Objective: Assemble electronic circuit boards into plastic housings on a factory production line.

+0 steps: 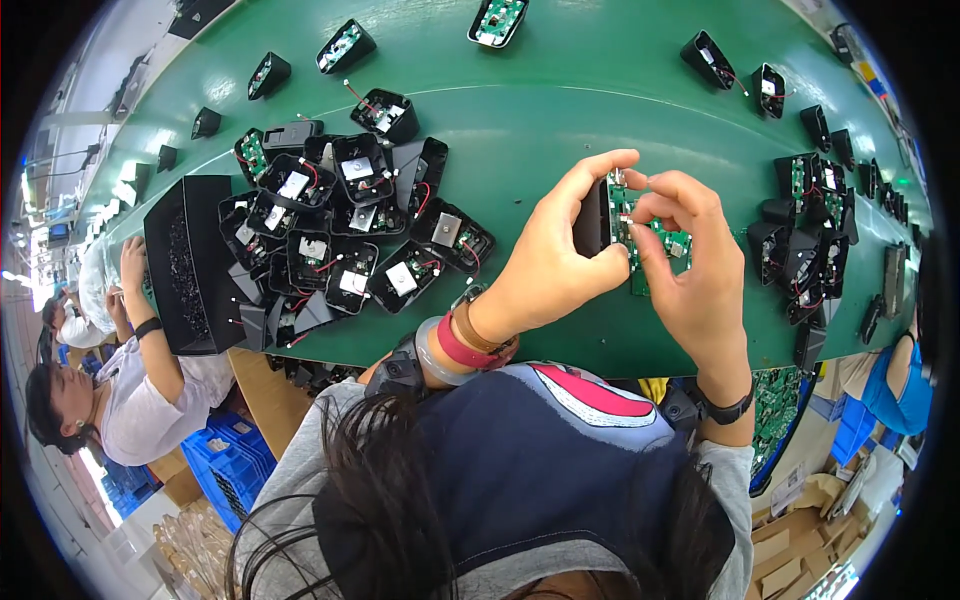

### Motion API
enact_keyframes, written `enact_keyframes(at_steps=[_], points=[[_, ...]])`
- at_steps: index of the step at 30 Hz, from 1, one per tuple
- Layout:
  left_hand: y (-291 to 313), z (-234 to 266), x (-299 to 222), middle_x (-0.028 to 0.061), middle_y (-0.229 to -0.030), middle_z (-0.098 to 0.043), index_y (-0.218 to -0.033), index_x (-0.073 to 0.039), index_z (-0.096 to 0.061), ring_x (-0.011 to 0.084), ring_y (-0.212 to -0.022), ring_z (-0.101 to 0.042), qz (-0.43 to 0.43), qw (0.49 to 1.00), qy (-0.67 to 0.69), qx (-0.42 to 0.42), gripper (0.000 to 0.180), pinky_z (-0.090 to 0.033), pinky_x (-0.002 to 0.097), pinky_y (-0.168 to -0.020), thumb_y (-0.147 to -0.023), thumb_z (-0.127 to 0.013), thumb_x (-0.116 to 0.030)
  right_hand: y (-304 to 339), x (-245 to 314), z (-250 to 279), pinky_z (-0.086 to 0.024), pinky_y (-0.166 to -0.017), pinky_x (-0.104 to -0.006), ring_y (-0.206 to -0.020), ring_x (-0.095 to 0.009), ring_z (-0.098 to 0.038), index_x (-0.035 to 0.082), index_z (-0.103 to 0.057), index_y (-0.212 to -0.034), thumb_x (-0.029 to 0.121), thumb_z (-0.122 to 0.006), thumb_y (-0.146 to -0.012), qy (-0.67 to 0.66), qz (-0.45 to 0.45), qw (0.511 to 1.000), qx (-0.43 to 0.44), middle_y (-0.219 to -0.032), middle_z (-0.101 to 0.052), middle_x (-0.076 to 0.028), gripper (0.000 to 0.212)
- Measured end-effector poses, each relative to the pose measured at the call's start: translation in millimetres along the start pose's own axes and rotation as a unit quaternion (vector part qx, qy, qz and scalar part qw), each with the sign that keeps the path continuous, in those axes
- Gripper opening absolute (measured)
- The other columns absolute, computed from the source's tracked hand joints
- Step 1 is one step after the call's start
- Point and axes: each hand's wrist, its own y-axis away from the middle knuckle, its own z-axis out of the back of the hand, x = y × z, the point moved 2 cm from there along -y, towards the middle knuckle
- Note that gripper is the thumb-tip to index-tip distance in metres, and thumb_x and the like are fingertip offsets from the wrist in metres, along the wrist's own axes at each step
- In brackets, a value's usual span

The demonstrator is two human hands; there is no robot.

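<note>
My left hand (pixel 555 250) is closed round a black plastic housing (pixel 590 222), tilted on its side above the green table. A green circuit board (pixel 618 212) with small white parts shows at the housing's open face. Thumb and index finger of my right hand (pixel 700 235) come together at this board; whatever is between the fingertips is too small to make out. Behind the right fingers, part of another green circuit board (pixel 678 243) shows, mostly covered by the hand.
A pile of black housings (pixel 355 215) with boards and red wires lies to the left, beside a black bin (pixel 185 270) of small dark parts. More housings (pixel 805 215) are heaped at the right. Single housings (pixel 345 47) line the far side. A person (pixel 130 390) works at the left.
</note>
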Motion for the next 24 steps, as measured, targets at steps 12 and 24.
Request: enact_keyframes(at_steps=[12, 24], points=[[1.6, 0.3, 2.2, 0.0072, -0.114, -0.051, -0.131, 0.002, -0.041, 0.0131, -0.107, -0.049, -0.035, 0.992, -0.12, -0.007, 0.065, -0.039, 0.0273, -0.095, -0.067, -0.054, -0.002, 0.5, -1.2, -2.5, -0.047, -0.066, -0.0275, -0.074, -0.021, -0.059, 0.002, -0.05, -0.112, -0.012, -0.064, -0.074, 0.037, 0.042, 0.997, 0.043, -0.094, -0.063, -0.011, 0.042], [2.0, 1.1, 0.7, 0.0033, -0.107, -0.053, -0.131, 0.002, -0.042, 0.0051, -0.087, -0.05, 0.057, 0.998, -0.006, 0.017, 0.063, -0.044, 0.0202, -0.076, -0.069, -0.052, -0.002, 4.8, -7.4, 5.4, -0.049, -0.066, -0.0345, -0.071, -0.02, -0.06, 0.0, -0.051, -0.107, -0.009, -0.064, -0.075, -0.083, -0.08, 0.992, 0.052, -0.091, -0.059, -0.011, 0.036]])
